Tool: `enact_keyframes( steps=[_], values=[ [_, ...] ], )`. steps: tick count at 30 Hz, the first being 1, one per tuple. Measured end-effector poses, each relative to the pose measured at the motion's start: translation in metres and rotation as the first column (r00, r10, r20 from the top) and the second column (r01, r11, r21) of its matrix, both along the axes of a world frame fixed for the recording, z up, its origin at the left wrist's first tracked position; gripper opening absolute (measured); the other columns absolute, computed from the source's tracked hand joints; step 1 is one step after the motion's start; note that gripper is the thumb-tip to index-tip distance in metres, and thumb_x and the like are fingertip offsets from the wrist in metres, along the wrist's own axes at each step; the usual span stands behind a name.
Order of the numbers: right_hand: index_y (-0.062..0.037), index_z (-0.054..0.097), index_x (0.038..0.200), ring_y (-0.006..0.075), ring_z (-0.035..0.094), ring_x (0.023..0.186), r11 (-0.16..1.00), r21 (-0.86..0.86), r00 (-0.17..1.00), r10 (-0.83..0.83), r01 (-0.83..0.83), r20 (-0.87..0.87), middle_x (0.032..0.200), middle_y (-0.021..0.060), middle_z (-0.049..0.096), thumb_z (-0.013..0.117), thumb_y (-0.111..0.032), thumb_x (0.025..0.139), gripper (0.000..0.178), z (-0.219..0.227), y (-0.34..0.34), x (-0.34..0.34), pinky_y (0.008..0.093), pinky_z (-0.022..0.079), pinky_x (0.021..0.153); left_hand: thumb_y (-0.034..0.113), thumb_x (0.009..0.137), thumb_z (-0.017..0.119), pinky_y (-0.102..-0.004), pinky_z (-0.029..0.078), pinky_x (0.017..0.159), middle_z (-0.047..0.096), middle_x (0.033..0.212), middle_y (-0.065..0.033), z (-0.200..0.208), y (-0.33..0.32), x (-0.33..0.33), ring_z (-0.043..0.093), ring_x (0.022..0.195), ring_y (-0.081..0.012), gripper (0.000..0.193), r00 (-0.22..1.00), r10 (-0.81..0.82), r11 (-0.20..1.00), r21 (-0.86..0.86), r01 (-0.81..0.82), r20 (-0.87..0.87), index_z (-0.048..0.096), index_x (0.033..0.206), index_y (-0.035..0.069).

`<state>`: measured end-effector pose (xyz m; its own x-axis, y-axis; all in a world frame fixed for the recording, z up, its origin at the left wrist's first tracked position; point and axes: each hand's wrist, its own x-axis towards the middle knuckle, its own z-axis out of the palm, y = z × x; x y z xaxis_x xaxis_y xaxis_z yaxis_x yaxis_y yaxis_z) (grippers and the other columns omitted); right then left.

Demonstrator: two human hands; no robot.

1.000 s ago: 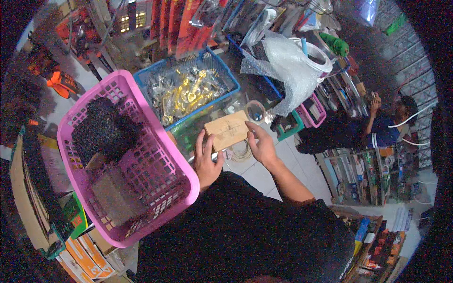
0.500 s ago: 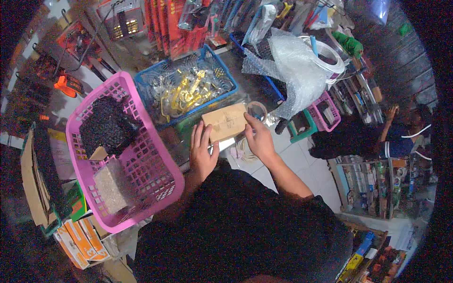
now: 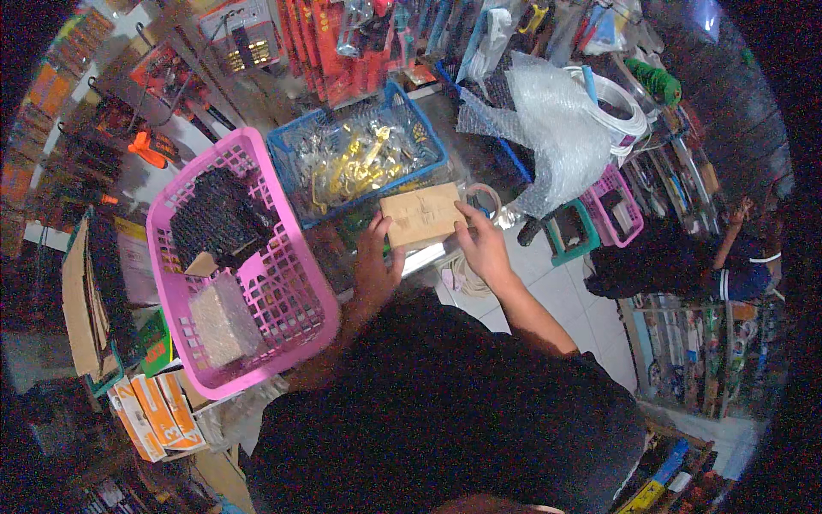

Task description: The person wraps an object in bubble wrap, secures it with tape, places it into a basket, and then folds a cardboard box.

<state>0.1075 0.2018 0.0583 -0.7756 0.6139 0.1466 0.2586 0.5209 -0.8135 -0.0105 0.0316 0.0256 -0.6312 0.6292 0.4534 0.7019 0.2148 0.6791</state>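
Observation:
A small brown cardboard box (image 3: pixel 419 216) with pen marks on its top face is between my hands, in front of the blue basket. My left hand (image 3: pixel 378 255) grips its left end, fingers along the edge and thumb low at the near corner. At the right end, my right hand (image 3: pixel 485 250) is closed on the box's edge. The undersides of both grips are hidden. Just beyond my right fingers lies a roll of tape (image 3: pixel 495 202), partly covered by the box.
The blue basket (image 3: pixel 295 217) holds small bagged gold and silver metal pieces. To the left, a pink basket (image 3: pixel 324 300) contains a black-wrapped bundle (image 3: pixel 218 214) and a bubble-wrapped block (image 3: pixel 224 321). Bubble wrap (image 3: pixel 556 128) lies at right; another person (image 3: pixel 741 265) is at far right.
My left fingers have moved from the box's top edge to its left end, and the box's top face is tipped more toward me. The whole view has shifted slightly.

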Motion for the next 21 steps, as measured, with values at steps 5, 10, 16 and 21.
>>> enact_keyframes(
  steps=[5, 10, 16, 21],
  values=[
    [-0.0092, 0.053, 0.117, 0.0355, 0.056, 0.096, 0.998, 0.042, 0.999, 0.037, -0.036, -0.027, 0.106, 0.0195, 0.058, 0.053, -0.019, 0.085, 0.034, 0.001, 0.002, 0.001, 0.0389, 0.044, 0.084, 0.009, 0.078, 0.056, -0.0433, 0.033, 0.097, 0.039, 0.13, -0.0188, -0.002, -0.001, 0.003, 0.04, 0.116, -0.0376, 0.05, 1.0, 0.015, 1.0, -0.023, -0.015, -0.001, 0.039, 0.125, 0.006],
    [-0.0098, 0.053, 0.117, 0.0349, 0.056, 0.095, 0.999, 0.036, 0.999, 0.035, -0.035, -0.008, 0.105, 0.0189, 0.058, 0.054, -0.019, 0.085, 0.034, 0.0, 0.002, 0.002, 0.0388, 0.044, 0.082, 0.009, 0.078, 0.056, -0.0438, 0.033, 0.097, 0.039, 0.13, -0.0185, 0.004, -0.003, 0.005, 0.04, 0.116, -0.0374, 0.049, 1.0, 0.02, 0.997, -0.072, -0.02, -0.01, 0.04, 0.125, 0.006],
    [-0.0097, 0.054, 0.116, 0.0337, 0.057, 0.095, 0.998, 0.018, 0.998, 0.058, -0.057, -0.032, 0.106, 0.0186, 0.058, 0.054, -0.019, 0.085, 0.033, -0.003, 0.006, 0.002, 0.0377, 0.045, 0.083, 0.01, 0.078, 0.056, -0.0435, 0.033, 0.097, 0.039, 0.129, -0.0188, 0.009, -0.003, 0.005, 0.04, 0.117, -0.0373, 0.05, 1.0, 0.012, 0.996, -0.091, -0.011, 0.012, 0.04, 0.125, 0.007],
    [-0.0089, 0.055, 0.115, 0.0333, 0.056, 0.098, 0.998, -0.005, 0.997, 0.066, -0.066, -0.033, 0.108, 0.0183, 0.058, 0.054, -0.019, 0.085, 0.032, -0.002, 0.006, 0.002, 0.0373, 0.044, 0.085, 0.01, 0.077, 0.057, -0.0429, 0.033, 0.098, 0.039, 0.13, -0.0189, 0.011, -0.003, 0.005, 0.039, 0.118, -0.0367, 0.051, 1.0, 0.013, 0.994, -0.107, -0.012, 0.015, 0.04, 0.125, 0.008]
  ],
)
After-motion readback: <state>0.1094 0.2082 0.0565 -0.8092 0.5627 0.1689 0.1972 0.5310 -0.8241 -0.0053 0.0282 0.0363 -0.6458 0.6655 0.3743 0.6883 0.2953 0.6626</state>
